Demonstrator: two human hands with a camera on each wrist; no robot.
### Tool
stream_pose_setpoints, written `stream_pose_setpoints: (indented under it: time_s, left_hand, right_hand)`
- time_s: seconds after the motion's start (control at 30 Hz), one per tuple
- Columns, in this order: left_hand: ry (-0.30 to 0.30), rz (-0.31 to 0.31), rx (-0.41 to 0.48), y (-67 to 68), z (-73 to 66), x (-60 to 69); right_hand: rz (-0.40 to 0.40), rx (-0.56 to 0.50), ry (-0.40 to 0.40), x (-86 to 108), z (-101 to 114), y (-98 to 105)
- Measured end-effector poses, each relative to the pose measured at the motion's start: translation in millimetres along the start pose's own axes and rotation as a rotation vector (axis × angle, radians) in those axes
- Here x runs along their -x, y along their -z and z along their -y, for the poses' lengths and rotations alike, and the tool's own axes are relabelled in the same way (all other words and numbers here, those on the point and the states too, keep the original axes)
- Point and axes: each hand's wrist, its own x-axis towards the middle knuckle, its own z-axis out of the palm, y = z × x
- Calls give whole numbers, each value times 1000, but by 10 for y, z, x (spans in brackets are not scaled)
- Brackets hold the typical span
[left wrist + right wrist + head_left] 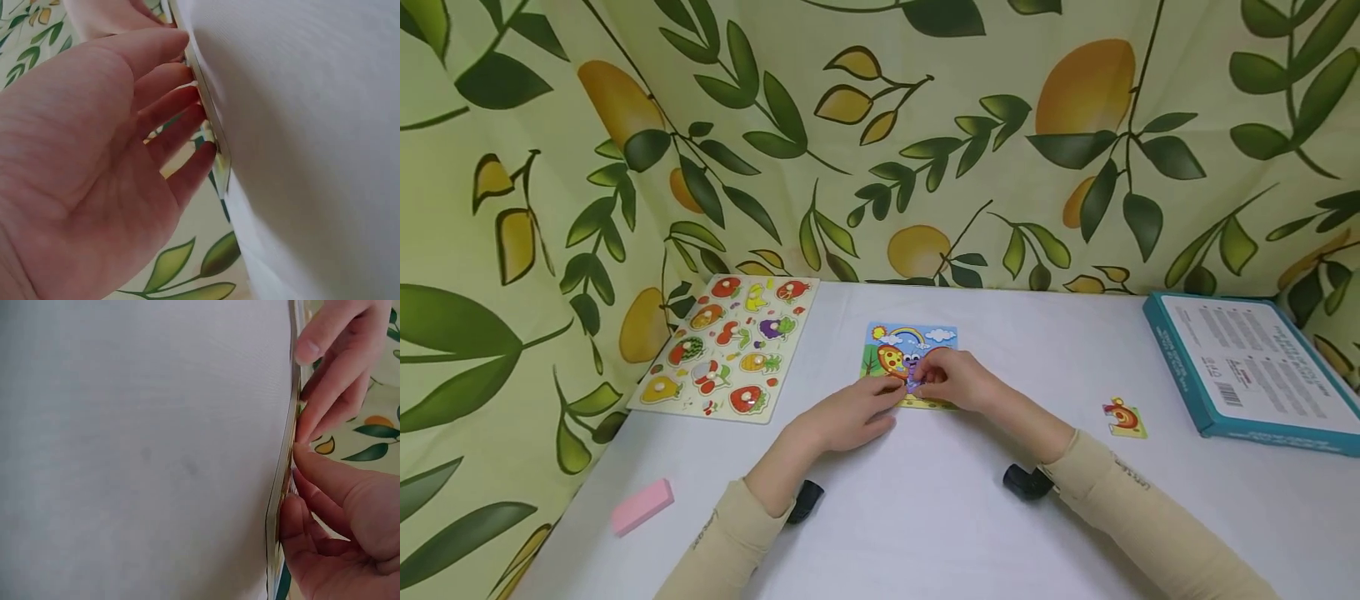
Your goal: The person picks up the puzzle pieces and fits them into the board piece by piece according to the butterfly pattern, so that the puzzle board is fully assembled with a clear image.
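Note:
A small butterfly jigsaw puzzle [897, 335] lies flat on the white table in the head view, with a rainbow, sun and clouds along its top. My right hand [958, 381] covers its right part and pinches a puzzle piece [913, 387] with purple on it between thumb and fingers. My left hand [854, 414] rests at the lower left of the puzzle, fingers mostly straight, their tips touching it. In the left wrist view the left palm [81, 162] shows, fingers slightly spread. One loose puzzle piece [1126, 418] with an orange swirl lies to the right.
A fruit peg board [703, 392] lies at the back left. A pink block [642, 507] is at the front left. A teal-edged box [1255, 358] stands at the right. Leaf-patterned cloth [850, 183] hangs behind the table.

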Motion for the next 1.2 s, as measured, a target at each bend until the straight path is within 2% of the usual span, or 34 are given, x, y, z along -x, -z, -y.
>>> stream_pose_setpoints:
  time_s: [0.17,0.3,0.37,0.43,0.53,0.67,0.77,0.9,1.0,1.1,1.2]
  left_hand:
    - [-12,-34,-56,14,-32,-30]
    - [-17,-41,-68,23,-47,-47]
    - [-8,-30,-60,26,-47,-51]
    - [4,-16,-44,28,-44,-54]
    - [25,-1,-14,16,-44,-61]
    - [42,23,8,-15,-56,-70]
    - [48,25,7,-23,-69,-66]
    - [51,14,-4,-21,-84,-66]
    - [16,8,-16,-28,-87,-77]
    - [-16,12,-24,-38,-92,-87]
    - [-13,20,-26,-43,-101,-91]
  right_hand:
    - [-14,9,23,173,-41,94]
    - [-71,18,17,476,-171,299]
    - [-119,60,-6,677,-271,433]
    - [-162,119,-56,906,-382,582]
    - [-197,171,-189,1266,-554,795]
    - [-160,208,-387,1691,-780,982]
    - [-137,208,-451,1870,-910,1031]
    - [-142,174,-463,1911,-984,1049]
    - [-143,153,-471,1865,-975,1055]
    - [-164,96,-456,1742,-904,1008]
    - [-189,-24,-432,1504,-755,887]
